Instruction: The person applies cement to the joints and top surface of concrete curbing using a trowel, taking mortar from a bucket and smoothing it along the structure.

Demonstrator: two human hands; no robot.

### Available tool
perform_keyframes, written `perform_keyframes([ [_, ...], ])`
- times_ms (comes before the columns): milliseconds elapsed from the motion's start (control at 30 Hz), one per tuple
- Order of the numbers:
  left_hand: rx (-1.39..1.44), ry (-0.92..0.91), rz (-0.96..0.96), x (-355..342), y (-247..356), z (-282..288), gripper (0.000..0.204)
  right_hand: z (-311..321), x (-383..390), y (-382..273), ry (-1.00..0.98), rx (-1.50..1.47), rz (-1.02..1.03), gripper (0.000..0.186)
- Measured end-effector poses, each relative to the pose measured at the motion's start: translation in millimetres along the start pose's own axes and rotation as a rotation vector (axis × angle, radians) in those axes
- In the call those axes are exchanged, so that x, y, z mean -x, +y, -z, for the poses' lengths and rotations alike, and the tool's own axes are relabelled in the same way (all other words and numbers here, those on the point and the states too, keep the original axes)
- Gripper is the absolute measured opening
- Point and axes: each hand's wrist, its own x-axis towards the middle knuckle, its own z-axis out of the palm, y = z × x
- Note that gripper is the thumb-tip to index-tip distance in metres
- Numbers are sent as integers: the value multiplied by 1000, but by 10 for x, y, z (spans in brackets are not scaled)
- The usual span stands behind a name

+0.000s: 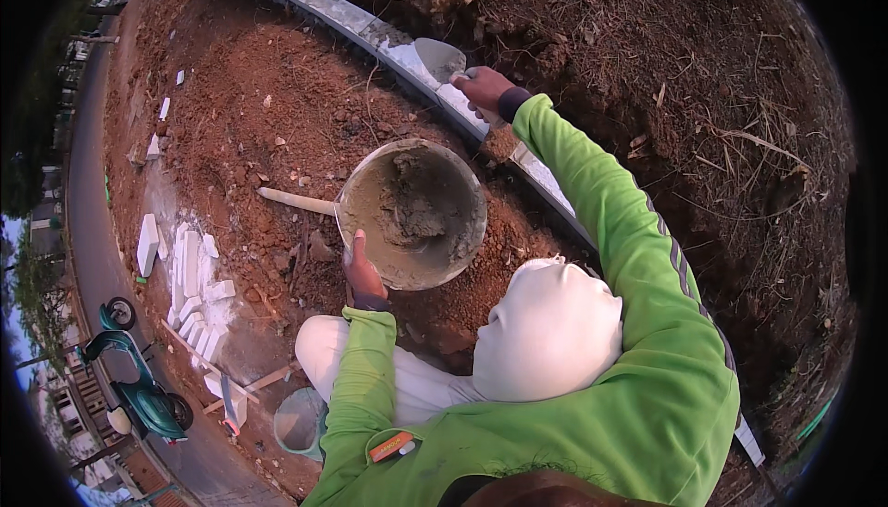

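My right hand (477, 91) grips a trowel (437, 58) whose blade rests on or just over a row of pale concrete blocks (333, 7); some grey mortar lies on the blocks by the blade. My left hand (360, 269) holds the near left rim of a round bucket (444, 248) with wet grey mortar (412, 202) inside. A pale wooden handle (289, 199) lies on the soil to the bucket's left, its other end hidden behind it.
Red soil (240, 81) lies left of the blocks, a dark dug bank (703, 91) right. At left are white block offcuts (190, 285), a wooden frame (213, 350), a green scooter (134, 377) on the road (102, 257). A smaller bucket (298, 424) stands by my left leg.
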Motion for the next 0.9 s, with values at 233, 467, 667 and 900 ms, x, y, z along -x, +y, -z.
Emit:
perform_keyframes([
  [233, -32, 45, 6, -79, -20, -23, 49, -477, -355, 127, -19, -544, -204, 45],
  [467, -51, 66, 9, -65, -114, 143, 50, -965, -218, 1, 103, -590, -48, 52],
  [667, -204, 137, -17, -96, -79, 65, 48, -843, -1129, -410, -18, -22, 181, 60],
  [900, -239, 119, 102, -108, -78, 115, 61, -873, -1645, -458, 43, 211, 192, 60],
])
